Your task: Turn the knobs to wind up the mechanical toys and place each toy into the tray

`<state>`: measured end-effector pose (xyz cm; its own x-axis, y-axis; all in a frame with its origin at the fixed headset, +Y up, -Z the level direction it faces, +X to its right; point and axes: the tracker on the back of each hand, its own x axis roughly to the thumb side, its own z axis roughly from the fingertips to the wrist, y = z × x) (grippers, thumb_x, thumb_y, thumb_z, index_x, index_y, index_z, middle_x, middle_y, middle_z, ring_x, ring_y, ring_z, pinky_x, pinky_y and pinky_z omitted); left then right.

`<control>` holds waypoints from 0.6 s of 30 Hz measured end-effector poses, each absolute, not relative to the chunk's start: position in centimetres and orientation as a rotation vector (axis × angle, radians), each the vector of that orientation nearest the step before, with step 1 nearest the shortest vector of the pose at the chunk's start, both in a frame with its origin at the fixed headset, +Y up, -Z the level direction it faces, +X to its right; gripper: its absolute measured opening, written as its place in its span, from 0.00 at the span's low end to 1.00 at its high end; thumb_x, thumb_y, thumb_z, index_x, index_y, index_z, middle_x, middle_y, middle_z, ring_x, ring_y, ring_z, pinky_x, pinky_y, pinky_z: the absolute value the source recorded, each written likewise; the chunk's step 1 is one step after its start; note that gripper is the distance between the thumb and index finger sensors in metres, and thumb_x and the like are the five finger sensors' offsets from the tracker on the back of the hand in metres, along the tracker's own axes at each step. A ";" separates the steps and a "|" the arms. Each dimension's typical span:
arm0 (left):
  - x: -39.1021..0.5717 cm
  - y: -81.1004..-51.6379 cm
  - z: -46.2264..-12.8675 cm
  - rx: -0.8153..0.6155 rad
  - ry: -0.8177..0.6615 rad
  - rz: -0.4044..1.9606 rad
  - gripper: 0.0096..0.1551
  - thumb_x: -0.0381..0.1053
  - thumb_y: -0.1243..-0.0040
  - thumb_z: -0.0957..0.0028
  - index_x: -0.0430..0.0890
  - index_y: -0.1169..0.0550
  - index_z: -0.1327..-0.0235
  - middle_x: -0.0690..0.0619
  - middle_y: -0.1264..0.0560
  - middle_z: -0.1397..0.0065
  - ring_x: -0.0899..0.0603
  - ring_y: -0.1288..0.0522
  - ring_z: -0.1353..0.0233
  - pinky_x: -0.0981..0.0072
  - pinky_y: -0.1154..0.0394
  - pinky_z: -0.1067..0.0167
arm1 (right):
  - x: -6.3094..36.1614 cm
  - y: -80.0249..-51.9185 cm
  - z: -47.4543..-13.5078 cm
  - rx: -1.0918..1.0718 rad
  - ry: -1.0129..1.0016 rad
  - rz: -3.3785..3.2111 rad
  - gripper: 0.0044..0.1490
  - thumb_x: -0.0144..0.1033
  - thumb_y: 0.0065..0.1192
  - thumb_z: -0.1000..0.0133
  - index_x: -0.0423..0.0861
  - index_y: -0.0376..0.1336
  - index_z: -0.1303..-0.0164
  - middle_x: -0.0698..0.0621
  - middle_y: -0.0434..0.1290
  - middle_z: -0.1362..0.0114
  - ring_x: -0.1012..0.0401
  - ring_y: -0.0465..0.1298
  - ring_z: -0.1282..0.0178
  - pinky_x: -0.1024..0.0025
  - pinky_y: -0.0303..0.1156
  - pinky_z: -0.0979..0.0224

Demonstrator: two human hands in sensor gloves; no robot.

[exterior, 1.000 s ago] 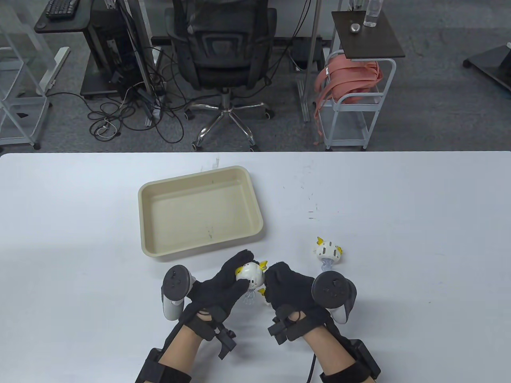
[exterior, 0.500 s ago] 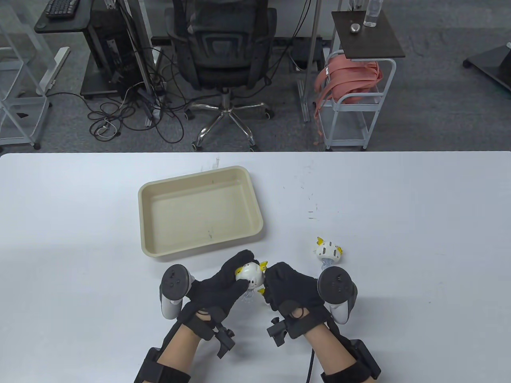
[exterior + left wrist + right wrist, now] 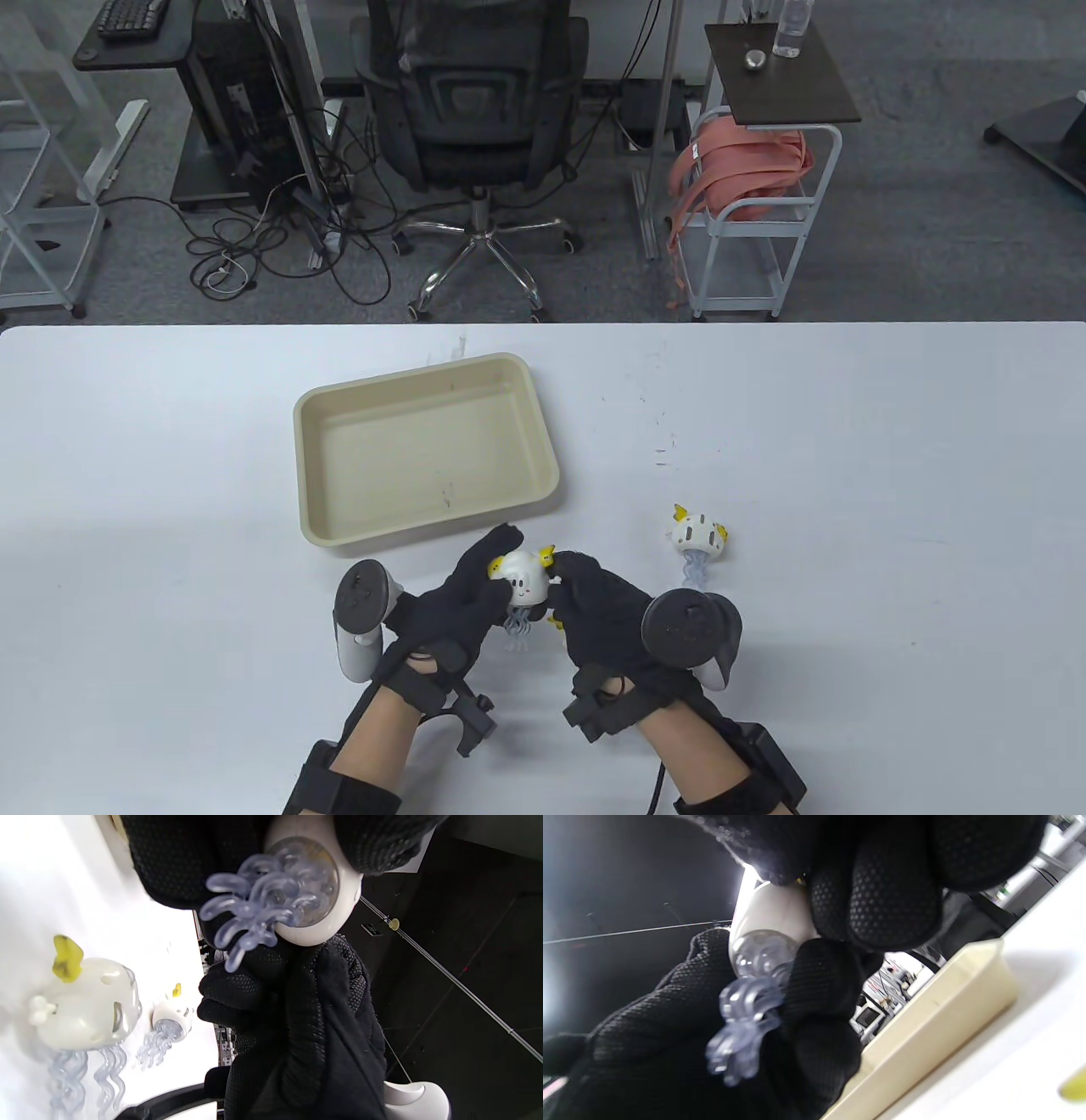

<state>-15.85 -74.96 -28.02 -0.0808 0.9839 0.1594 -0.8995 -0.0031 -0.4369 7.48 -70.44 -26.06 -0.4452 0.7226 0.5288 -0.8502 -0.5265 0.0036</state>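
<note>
since a second ago, tipped more upright and carried slightly toward the tray: held toy [image 3: 524,578] now shows its face to the table camera, with clear tentacles hanging below, where earlier only a rounded white back showed. from the left: cream tray [image 3: 316,475], holding nothing, unmoved, just beyond the hands. next, left hand [image 3: 458,603], fingers curled round the toy's left side, gripping the body, shifted a little left and up from before. in the left wrist view, clear underside disc and curly tentacles facing the lens, black fingers wrapped round the white shell. then right hand [image 3: 607,615], touching the toy from the right, fingers pinched on something at its side, probably the knob, though the knob itself stays hidden; rolled over since half a second ago, tracker now nearer the toy. reads as one more twist of winding, mid-step, nothing yet delivered. toy held clear of the table [image 3: 848,424], near the tray's front edge. farther right, second toy [image 3: 697,535] lying on the table, white with yellow fins, tentacles trailing toward the person, untouched and in the same spot. look of the held toy: small glossy white dome, yellow ear-like tabs, tiny face, translucent bluish legs.
</note>
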 end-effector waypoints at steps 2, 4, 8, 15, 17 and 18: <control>-15.7 -75.0 -28.0 -0.236 -0.497 1.598 0.42 0.57 0.45 0.46 0.46 0.40 0.19 0.35 0.25 0.29 0.44 0.13 0.43 0.53 0.19 0.41 | 7.6 -70.2 -25.9 0.609 -0.376 2.096 0.29 0.31 0.59 0.46 0.27 0.63 0.42 0.40 0.81 0.50 0.52 0.81 0.60 0.51 0.75 0.53; -15.6 -75.1 -28.0 -0.252 -0.494 1.615 0.42 0.57 0.46 0.46 0.46 0.40 0.19 0.35 0.24 0.30 0.44 0.13 0.43 0.54 0.19 0.41 | 7.7 -70.1 -25.9 0.617 -0.424 2.105 0.29 0.32 0.59 0.47 0.27 0.65 0.44 0.41 0.82 0.52 0.52 0.81 0.62 0.52 0.76 0.55; -15.6 -75.2 -28.1 -0.247 -0.502 1.600 0.42 0.57 0.45 0.46 0.45 0.40 0.19 0.36 0.24 0.30 0.44 0.13 0.43 0.54 0.19 0.40 | 8.0 -70.2 -25.9 0.612 -0.452 2.086 0.28 0.33 0.62 0.48 0.27 0.68 0.47 0.41 0.84 0.57 0.53 0.82 0.66 0.53 0.77 0.59; -15.1 -75.1 -28.0 -0.247 -0.532 1.568 0.41 0.56 0.43 0.46 0.50 0.40 0.18 0.39 0.28 0.24 0.43 0.15 0.36 0.50 0.23 0.35 | 8.8 -70.6 -26.7 0.482 -0.355 2.000 0.27 0.38 0.62 0.48 0.26 0.73 0.61 0.48 0.86 0.71 0.61 0.82 0.80 0.61 0.79 0.72; -15.1 -74.8 -27.9 -0.227 -0.554 1.531 0.42 0.55 0.42 0.46 0.52 0.41 0.18 0.42 0.30 0.21 0.42 0.17 0.33 0.48 0.25 0.33 | 9.1 -71.2 -27.2 0.418 -0.243 1.921 0.27 0.39 0.62 0.47 0.26 0.73 0.65 0.51 0.85 0.75 0.64 0.81 0.84 0.64 0.79 0.76; -15.2 -74.7 -27.9 -0.218 -0.556 1.521 0.42 0.55 0.41 0.47 0.52 0.40 0.18 0.43 0.30 0.21 0.42 0.17 0.32 0.48 0.25 0.32 | 9.3 -71.5 -27.5 0.398 -0.197 1.879 0.27 0.40 0.62 0.47 0.27 0.74 0.67 0.52 0.85 0.77 0.65 0.81 0.86 0.65 0.79 0.78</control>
<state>-15.16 -74.70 -27.89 -0.0438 0.9772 0.2077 -0.8808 0.0603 -0.4697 9.28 -71.49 -27.47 -0.2949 0.8823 0.3668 -0.9392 -0.3383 0.0589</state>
